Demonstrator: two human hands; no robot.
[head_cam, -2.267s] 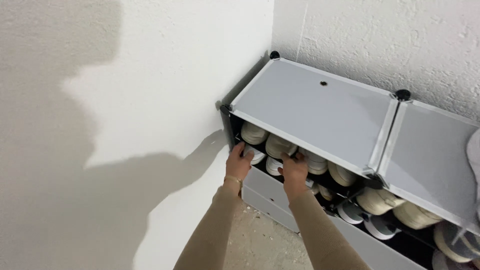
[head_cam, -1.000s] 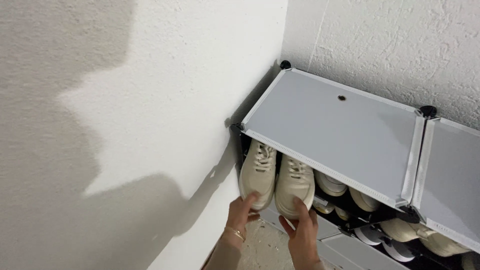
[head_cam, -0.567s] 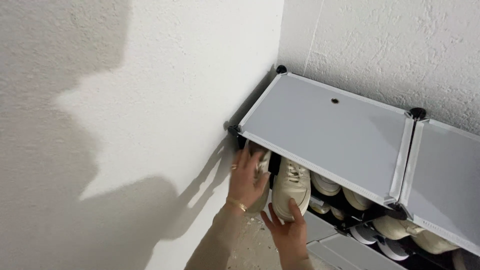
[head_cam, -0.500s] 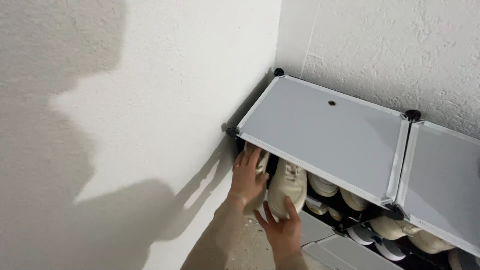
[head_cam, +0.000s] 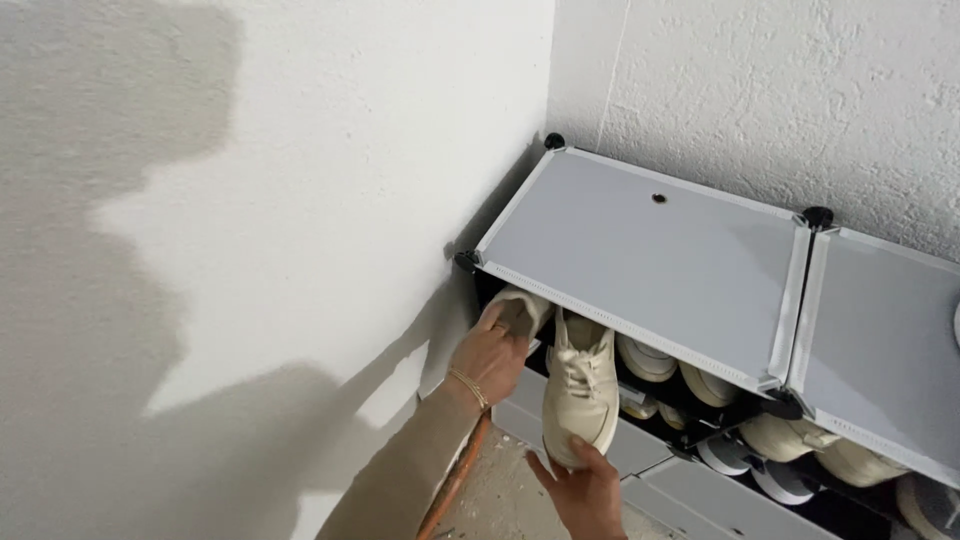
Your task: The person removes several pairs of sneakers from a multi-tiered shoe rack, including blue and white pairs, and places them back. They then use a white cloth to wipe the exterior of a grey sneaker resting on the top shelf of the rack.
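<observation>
You have two cream sneakers in your hands, one for each. Your left hand (head_cam: 490, 350) is closed on the first sneaker (head_cam: 520, 308), which is still mostly inside the top left compartment of the grey shoe cabinet (head_cam: 640, 250); only its rounded end shows under the front edge of the top panel. Your right hand (head_cam: 588, 490) grips the second sneaker (head_cam: 580, 395) from below, at its lowest end; this sneaker hangs out of the same compartment, laces facing you, with its upper end still under the panel edge.

Beside them, deeper in the compartment, you can count about three more shoe ends, and in the next compartment on the right about four more pairs' ends, but they are partly hidden, so the count is not sure.

The cabinet stands in a corner: the white wall (head_cam: 300, 200) is just beside your left hand, so little room is there. Below your right hand the floor (head_cam: 505, 500) is open.
</observation>
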